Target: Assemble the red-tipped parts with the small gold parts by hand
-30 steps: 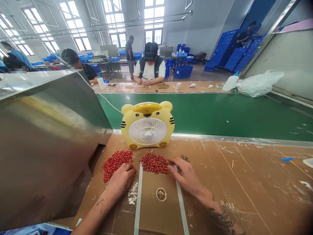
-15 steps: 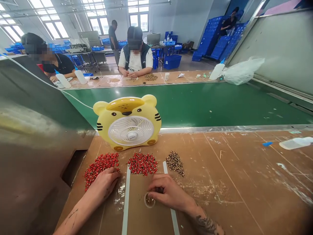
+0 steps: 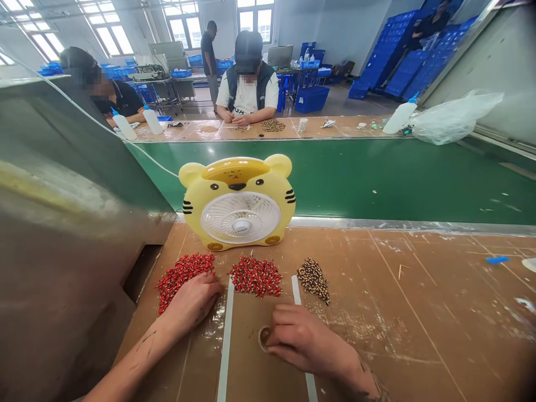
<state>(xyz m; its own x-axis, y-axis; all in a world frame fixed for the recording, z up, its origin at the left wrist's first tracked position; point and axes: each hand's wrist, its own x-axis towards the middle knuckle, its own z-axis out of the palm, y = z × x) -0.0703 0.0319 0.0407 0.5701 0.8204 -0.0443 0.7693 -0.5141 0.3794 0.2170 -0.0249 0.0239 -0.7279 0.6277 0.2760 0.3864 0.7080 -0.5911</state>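
Note:
My left hand (image 3: 193, 301) lies on the brown bench, its curled fingers at the near edge of the left pile of small red parts (image 3: 180, 276). Whether it holds one is hidden. My right hand (image 3: 299, 340) is closed over a small round ring (image 3: 263, 336) set in the bench between two white tape strips. What its fingers pinch is hidden. A second red pile (image 3: 256, 277) lies just beyond the ring. To its right is a pile of small dark brown parts (image 3: 314, 279).
A yellow tiger-shaped desk fan (image 3: 238, 204) stands behind the piles, its white cable running left. A large steel housing (image 3: 71, 223) walls the left side. Beyond runs a green conveyor belt (image 3: 377, 178); people sit at the far bench. A white bottle (image 3: 400, 117) and plastic bag (image 3: 454, 117) stand far right.
My right hand drew back from the dark brown pile to the round ring and now covers it. My left hand stayed at the left red pile. The camera shifted.

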